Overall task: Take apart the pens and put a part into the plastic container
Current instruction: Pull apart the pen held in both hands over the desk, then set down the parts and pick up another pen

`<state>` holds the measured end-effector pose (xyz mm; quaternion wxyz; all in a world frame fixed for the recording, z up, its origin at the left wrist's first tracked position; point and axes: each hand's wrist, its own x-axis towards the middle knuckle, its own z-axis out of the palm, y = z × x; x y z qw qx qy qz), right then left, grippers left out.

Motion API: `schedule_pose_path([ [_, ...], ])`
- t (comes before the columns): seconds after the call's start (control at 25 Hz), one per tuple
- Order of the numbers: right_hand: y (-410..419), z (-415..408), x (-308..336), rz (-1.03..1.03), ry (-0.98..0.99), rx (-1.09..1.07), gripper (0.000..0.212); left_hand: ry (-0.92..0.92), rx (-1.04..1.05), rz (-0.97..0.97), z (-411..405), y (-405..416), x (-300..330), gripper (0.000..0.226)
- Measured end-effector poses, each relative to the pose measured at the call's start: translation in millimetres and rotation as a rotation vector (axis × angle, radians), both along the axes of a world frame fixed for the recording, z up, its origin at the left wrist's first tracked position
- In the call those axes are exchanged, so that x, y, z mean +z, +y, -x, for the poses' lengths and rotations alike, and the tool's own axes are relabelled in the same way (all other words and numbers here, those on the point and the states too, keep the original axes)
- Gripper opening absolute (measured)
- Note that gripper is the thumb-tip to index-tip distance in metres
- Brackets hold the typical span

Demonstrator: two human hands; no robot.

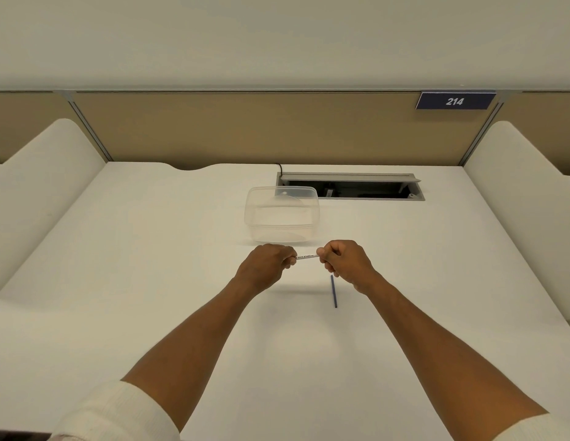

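Observation:
A white whiteboard pen (307, 256) with dark print is held level just above the white desk (150, 281). My left hand (267, 265) grips its left end and my right hand (342, 261) grips its right end, so both ends are hidden in my fists. A thin dark blue stick-like pen part (334, 291) lies on the desk just below my right hand. The clear plastic container (282, 214) stands open a little beyond my hands; I see no pen parts inside.
An open cable hatch (350, 186) is sunk into the desk behind the container, at the right. A tan partition (245, 128) with a "214" sign (454, 101) closes the back. Raised white side panels border the desk left and right.

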<state>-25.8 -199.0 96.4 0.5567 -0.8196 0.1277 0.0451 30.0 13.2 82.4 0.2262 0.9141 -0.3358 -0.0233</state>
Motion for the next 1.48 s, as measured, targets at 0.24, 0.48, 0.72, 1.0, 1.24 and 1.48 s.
schedule_pose_path([
  [0.24,-1,2,-2,0.111,-0.11,0.025,0.024,0.064,-0.02,0.01,-1,-3,9,0.024],
  [0.48,-3,2,-1,0.176,-0.191,0.048,0.019,0.272,-0.006,0.052,-3,-3,14,0.021],
  [0.72,-33,4,6,0.212,-0.241,0.002,0.019,0.422,0.058,0.081,-14,29,11,0.025],
  [1.0,-36,18,-15,0.153,-0.1,-0.083,0.004,0.428,0.225,0.028,-11,60,-4,0.025],
  [1.24,-12,14,-34,0.222,0.05,-0.114,0.009,0.421,0.329,0.018,-10,66,-18,0.021],
  [1.48,14,4,-50,0.358,0.171,-0.106,0.008,0.325,0.348,-0.058,-2,53,-30,0.016],
])
